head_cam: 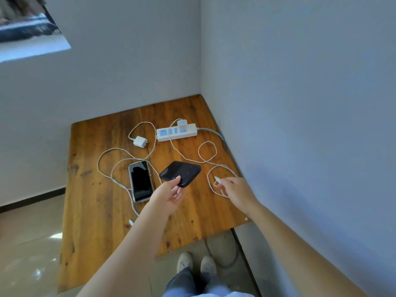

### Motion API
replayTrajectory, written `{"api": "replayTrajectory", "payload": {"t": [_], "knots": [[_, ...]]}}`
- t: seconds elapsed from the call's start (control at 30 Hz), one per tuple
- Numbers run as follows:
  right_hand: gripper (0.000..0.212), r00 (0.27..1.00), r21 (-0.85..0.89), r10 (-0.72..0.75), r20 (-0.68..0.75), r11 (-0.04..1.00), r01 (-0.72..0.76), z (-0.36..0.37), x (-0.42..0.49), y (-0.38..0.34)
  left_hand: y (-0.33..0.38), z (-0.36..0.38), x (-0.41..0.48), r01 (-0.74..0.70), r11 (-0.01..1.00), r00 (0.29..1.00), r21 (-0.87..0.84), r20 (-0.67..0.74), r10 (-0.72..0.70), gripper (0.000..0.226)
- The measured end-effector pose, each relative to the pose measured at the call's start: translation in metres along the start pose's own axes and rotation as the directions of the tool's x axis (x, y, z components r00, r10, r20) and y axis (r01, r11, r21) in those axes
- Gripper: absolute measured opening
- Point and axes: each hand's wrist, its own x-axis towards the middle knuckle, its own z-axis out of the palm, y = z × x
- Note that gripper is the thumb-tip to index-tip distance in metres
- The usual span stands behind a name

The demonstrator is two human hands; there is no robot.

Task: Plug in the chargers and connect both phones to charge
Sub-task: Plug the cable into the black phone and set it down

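My left hand (171,192) grips the near edge of a black phone (182,172), lifted at a tilt over the wooden table (102,211). My right hand (233,188) pinches a white cable just behind its connector (217,179). That cable runs back to a white charger (182,124) plugged into the white power strip (176,132). A second phone (140,181) with a dark screen lies flat to the left. A second white charger (140,142) lies unplugged on the table, its cable looping around that phone and its end (131,222) hanging near the front edge.
The table stands in a corner, with white walls behind and along its right side. The power strip's grey cord (214,133) runs off the right edge. Tiled floor (25,243) lies to the left, and my feet (196,264) stand at the table's front notch.
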Motion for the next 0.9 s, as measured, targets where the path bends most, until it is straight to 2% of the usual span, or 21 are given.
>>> {"api": "replayTrajectory", "payload": {"t": [0.2, 0.4, 0.6, 0.9], "knots": [[0.035, 0.990, 0.047, -0.134, 0.054, 0.990, 0.131, -0.006, -0.022, -0.044, 0.019, -0.002, -0.033, -0.039, 0.999, 0.992, 0.004, 0.123, 0.038, 0.041], [0.033, 0.972, 0.000, -0.232, -0.037, 0.973, 0.233, 0.005, -0.028, -0.058, 0.023, -0.006, -0.046, -0.030, 1.000, 0.984, 0.010, 0.179, 0.027, 0.040], [0.032, 0.971, 0.030, -0.231, -0.069, 0.972, 0.233, 0.009, -0.028, -0.063, 0.020, -0.004, -0.051, 0.023, 0.999, 0.983, -0.033, 0.185, -0.017, 0.040], [0.032, 0.955, -0.079, -0.271, -0.119, 0.961, 0.263, 0.012, -0.024, -0.067, 0.024, 0.002, -0.051, 0.028, 1.000, 0.984, -0.004, 0.174, -0.027, 0.039]]}}
